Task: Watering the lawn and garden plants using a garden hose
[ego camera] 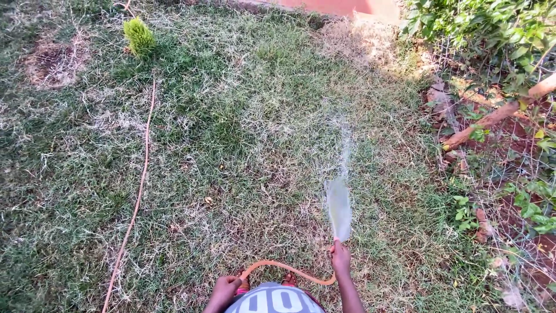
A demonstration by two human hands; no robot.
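Thin orange flexible rubber hose (289,269) looped before the body; right hand (340,258) pinched its nozzle end, fanning spray (339,206) over patchy grass (231,145); left hand (226,288) gripped farther back. Judged light, limp, wet-slippery: hold near tip

My right hand (340,258) is pushed forward with the forearm running up from the bottom edge, fingers curled tight around what it grips, thumb up at the tip. My left hand (226,286) sits low, close to my body, fingers closed loosely, wrist bent inward.
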